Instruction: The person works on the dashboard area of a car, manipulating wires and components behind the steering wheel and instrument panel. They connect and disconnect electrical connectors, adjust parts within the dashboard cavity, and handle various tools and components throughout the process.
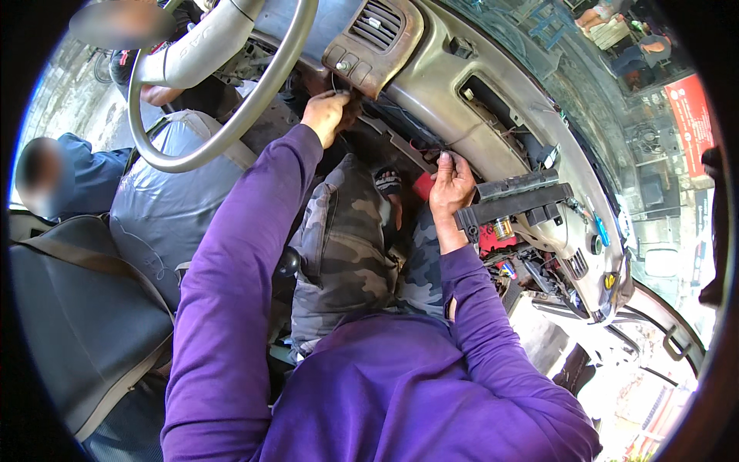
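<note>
Below the air vent panel (362, 61), my left hand (326, 115) reaches into the dashboard's underside with its fingers pinched together. A thin dark wire (334, 83) shows beside those fingertips; what they grip is hidden. My right hand (452, 185) is at the lower lip of the grey dashboard (439, 85), thumb and fingers pressed together. Thin wires (419, 145) run along the opening close to its fingertips, and I cannot make out what it holds. Just right of that wrist lies a long black plastic part (514, 206).
A steering wheel (286, 65) rises at the upper left, and a seat (92, 296) fills the left side. On the dashboard's right end lies a blue-handled tool (600, 227) near loose wiring. Two people are beyond the left side; others are outside past the windshield.
</note>
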`<state>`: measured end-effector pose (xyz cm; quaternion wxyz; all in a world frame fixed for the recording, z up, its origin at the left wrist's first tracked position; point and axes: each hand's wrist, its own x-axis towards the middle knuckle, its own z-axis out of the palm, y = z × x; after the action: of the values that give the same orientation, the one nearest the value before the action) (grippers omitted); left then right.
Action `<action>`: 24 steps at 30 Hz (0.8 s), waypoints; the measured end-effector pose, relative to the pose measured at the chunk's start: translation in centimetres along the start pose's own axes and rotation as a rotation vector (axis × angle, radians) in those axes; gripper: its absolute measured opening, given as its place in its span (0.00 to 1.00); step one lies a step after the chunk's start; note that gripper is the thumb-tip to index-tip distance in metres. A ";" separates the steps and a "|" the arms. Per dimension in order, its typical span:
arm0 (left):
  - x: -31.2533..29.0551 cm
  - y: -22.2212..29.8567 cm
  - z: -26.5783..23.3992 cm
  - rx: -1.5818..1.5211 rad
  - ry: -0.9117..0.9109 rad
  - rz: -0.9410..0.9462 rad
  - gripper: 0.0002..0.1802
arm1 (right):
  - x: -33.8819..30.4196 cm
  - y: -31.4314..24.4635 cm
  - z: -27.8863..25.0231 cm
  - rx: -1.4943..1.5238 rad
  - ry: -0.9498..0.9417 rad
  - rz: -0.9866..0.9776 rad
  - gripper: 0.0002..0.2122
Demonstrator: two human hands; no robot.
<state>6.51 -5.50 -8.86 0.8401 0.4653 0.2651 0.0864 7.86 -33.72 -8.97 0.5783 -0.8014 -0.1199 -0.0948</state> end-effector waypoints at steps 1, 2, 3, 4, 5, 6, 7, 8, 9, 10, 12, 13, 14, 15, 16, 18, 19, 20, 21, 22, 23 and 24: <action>0.4 0.5 0.4 -0.069 0.038 0.021 0.11 | 0.2 0.1 0.0 0.023 0.011 -0.014 0.16; 0.7 0.8 0.8 -0.140 0.076 0.043 0.10 | 0.3 0.2 0.0 0.035 0.001 -0.023 0.16; 1.2 1.1 1.0 -0.139 0.098 0.084 0.10 | 0.4 0.3 0.1 0.052 -0.013 -0.031 0.16; 1.6 1.3 1.2 -0.138 0.119 0.126 0.10 | 0.7 0.4 0.2 0.069 -0.028 -0.040 0.17; 2.0 1.4 1.5 -0.138 0.140 0.168 0.10 | 1.0 0.6 0.3 0.048 -0.034 -0.025 0.17; 1.9 1.2 1.8 -0.150 0.146 0.141 0.11 | 1.0 0.8 0.3 0.032 -0.031 -0.028 0.17; 1.8 1.0 2.3 -0.163 0.153 0.114 0.12 | 0.9 1.0 0.2 0.017 -0.029 -0.030 0.16; 1.7 0.6 2.7 -0.176 0.160 0.087 0.12 | 0.8 1.3 0.0 0.001 -0.028 -0.032 0.16; 2.1 0.4 2.5 -0.242 0.162 0.105 0.14 | 0.7 1.1 0.1 0.017 -0.047 -0.032 0.16; 2.6 0.1 2.4 -0.261 0.186 0.121 0.16 | 0.5 1.1 -0.1 0.030 -0.062 -0.030 0.16; 3.4 -0.5 1.9 -0.244 0.182 0.206 0.15 | 0.5 1.3 0.0 0.047 -0.061 -0.035 0.16; 3.0 -0.5 2.5 -0.111 0.228 0.203 0.15 | 0.4 1.2 -0.2 0.004 -0.054 -0.021 0.16; 5.4 -1.4 -0.7 0.066 0.251 0.332 0.12 | 0.3 -0.2 0.8 -0.011 -0.084 -0.025 0.16; 5.2 -2.0 0.3 -0.062 0.262 0.282 0.10 | 0.2 -0.4 0.3 0.008 -0.107 -0.014 0.16; 4.2 -1.8 2.2 -0.190 0.272 0.233 0.09 | 0.0 -0.1 -0.3 -0.022 -0.109 -0.004 0.15; 4.3 -2.0 2.1 -0.391 0.186 0.302 0.12 | 0.1 -0.4 -0.2 -0.058 -0.141 -0.013 0.15; 4.5 -2.2 2.3 -0.443 0.089 0.467 0.15 | 0.2 -0.3 -0.2 -0.021 -0.123 -0.051 0.14; 5.2 -2.1 2.9 -0.735 0.170 0.187 0.15 | 0.2 0.0 0.0 -0.019 -0.120 -0.069 0.14; 4.8 -2.9 3.6 -0.801 0.153 0.247 0.16 | 0.3 0.4 0.2 -0.019 -0.113 -0.088 0.13; 4.3 -3.7 4.1 -0.866 0.133 0.311 0.17 | 0.3 0.5 0.3 -0.015 -0.106 -0.110 0.13; 3.8 -4.3 4.7 -0.929 0.114 0.376 0.18 | 0.2 0.4 0.4 -0.059 -0.113 -0.110 0.11; 3.2 -4.5 5.5 -0.907 0.102 0.314 0.17 | 0.4 0.0 0.1 -0.127 -0.203 -0.116 0.12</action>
<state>11.64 -10.77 -11.36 0.9210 0.0815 0.1680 0.3420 8.22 -33.60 -8.91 0.5047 -0.8336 -0.2179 -0.0539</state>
